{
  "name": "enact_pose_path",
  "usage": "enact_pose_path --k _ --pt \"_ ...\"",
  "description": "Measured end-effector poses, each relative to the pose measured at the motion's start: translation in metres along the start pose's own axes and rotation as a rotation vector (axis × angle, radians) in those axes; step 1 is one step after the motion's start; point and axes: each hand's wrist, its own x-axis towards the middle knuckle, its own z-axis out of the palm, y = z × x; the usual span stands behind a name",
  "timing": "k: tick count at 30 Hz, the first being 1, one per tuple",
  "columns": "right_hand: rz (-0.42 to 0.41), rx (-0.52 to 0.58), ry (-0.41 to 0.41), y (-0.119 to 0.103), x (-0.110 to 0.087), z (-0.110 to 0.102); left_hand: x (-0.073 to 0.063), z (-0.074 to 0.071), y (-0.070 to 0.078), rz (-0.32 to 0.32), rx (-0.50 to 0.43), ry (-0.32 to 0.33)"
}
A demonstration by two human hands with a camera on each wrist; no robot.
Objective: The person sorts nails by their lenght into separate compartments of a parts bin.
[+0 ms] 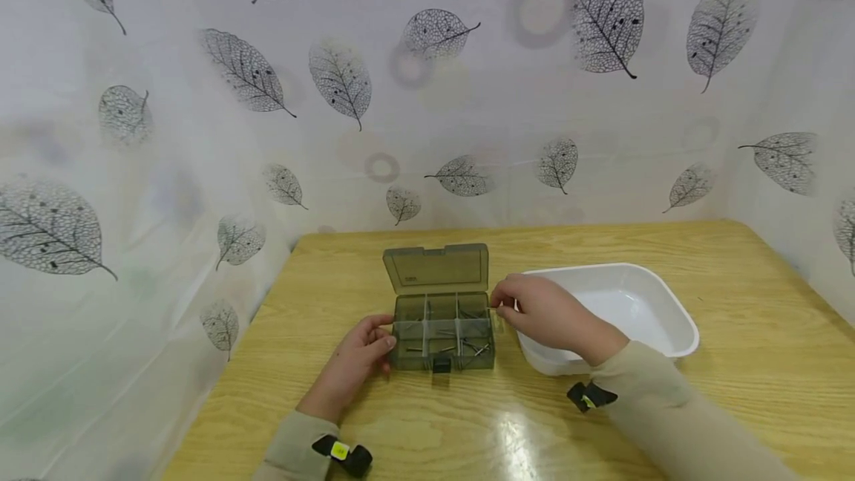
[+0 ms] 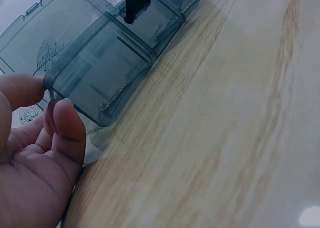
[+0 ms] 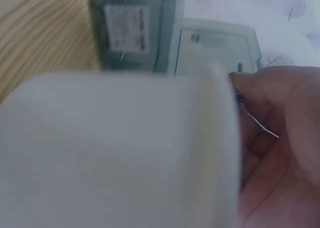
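A smoky transparent compartment box (image 1: 441, 363) stands on the table with its lid (image 1: 437, 267) raised. Several screws (image 1: 476, 348) lie in its compartments; one threaded screw (image 2: 119, 96) shows through the wall in the left wrist view. My left hand (image 1: 361, 355) grips the box at its left side, thumb near the front corner. To the right of the box, my right hand (image 1: 544, 314) pinches a small screw (image 3: 240, 67) between thumb and fingertips, beside the box's right wall. Its lower part is mostly hidden by the fingers.
A white plastic tray (image 1: 675, 318) sits on the wooden table (image 1: 427, 436) right of the box, partly under my right forearm. Its rim fills much of the right wrist view. A leaf-patterned sheet (image 1: 467, 117) hangs behind and along the sides.
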Motion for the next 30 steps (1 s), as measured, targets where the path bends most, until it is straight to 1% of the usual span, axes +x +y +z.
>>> enact_pose_path --k 5,7,12,18,25,27,30 --pt "-0.026 -0.007 0.003 -0.015 0.013 0.005 0.000 0.000 0.000 0.002 0.002 -0.003" --pt "-0.052 -0.012 0.006 -0.021 0.020 0.007 0.000 0.000 -0.001 0.003 0.003 -0.002" --pt "-0.079 -0.007 -0.004 -0.036 0.037 0.014 0.001 -0.001 -0.001 -0.002 0.004 -0.006" --pt "-0.081 0.010 -0.024 -0.050 0.055 0.023 0.000 0.000 0.002 -0.006 0.019 -0.001" --pt "-0.101 -0.018 -0.070 -0.059 0.078 0.034 -0.002 0.001 0.005 -0.014 0.018 0.000" --pt "-0.097 -0.020 -0.080 -0.061 0.083 0.036 -0.002 0.002 0.005 -0.012 0.020 -0.001" --pt "-0.067 -0.021 -0.098 -0.063 0.090 0.041 -0.001 0.002 0.003 -0.007 0.027 -0.003"
